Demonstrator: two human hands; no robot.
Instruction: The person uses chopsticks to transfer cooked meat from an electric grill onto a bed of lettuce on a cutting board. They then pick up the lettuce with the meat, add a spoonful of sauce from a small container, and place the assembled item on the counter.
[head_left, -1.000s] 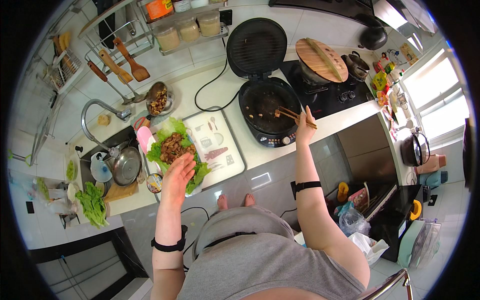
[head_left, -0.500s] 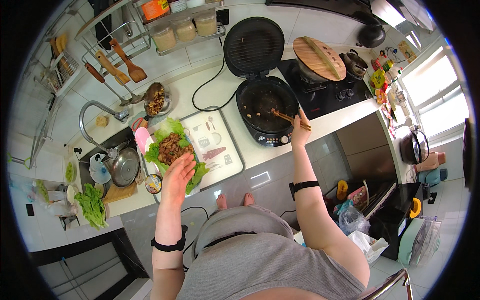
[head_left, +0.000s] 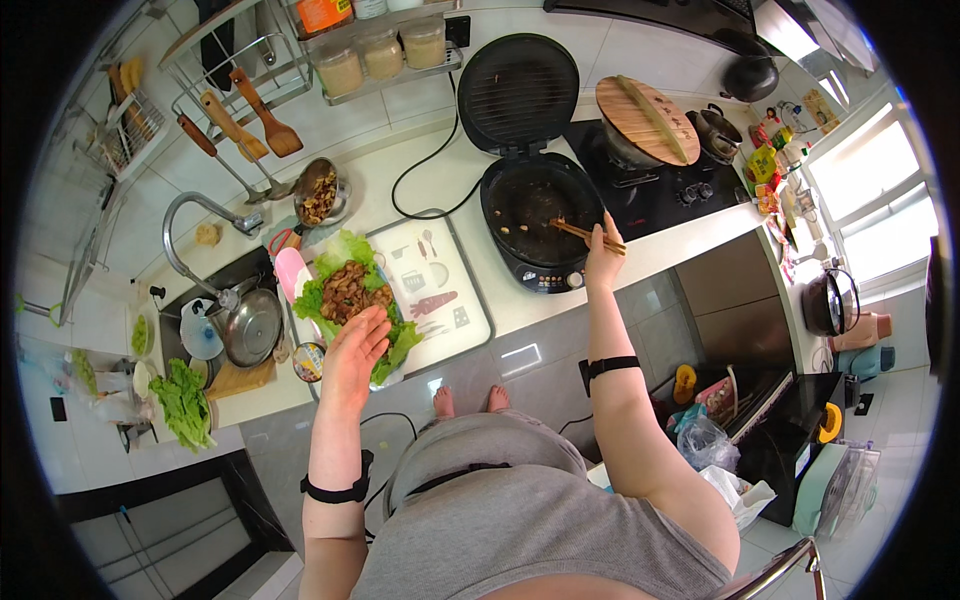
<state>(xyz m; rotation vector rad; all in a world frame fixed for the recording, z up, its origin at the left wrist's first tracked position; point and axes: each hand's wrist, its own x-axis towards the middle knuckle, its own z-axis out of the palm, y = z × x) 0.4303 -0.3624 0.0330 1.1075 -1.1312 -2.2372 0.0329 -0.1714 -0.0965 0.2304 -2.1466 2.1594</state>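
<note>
My right hand (head_left: 603, 258) is closed round a pair of chopsticks (head_left: 575, 232), whose tips reach into the open electric griddle (head_left: 545, 205). A few small bits of food lie on the griddle's dark, greasy surface. My left hand (head_left: 357, 355) is open, its fingers stretched over the near side of a bed of lettuce leaves (head_left: 402, 343). Browned pieces of meat (head_left: 350, 290) are heaped on the leaves. The hand hides part of the lettuce, and I cannot tell whether it touches it.
A patterned cutting board (head_left: 465, 290) lies between lettuce and griddle. Behind it stands a metal bowl (head_left: 338, 203) of brown food pieces. At left are the sink's faucet (head_left: 175, 215) and a metal lid (head_left: 253, 328). A wooden-lidded pot (head_left: 640, 120) sits on the black cooktop (head_left: 650, 205).
The whole view has shifted slightly, so the counter things appear a little further right. Both hands keep nearly the same pose, and the chopsticks stay in the griddle.
</note>
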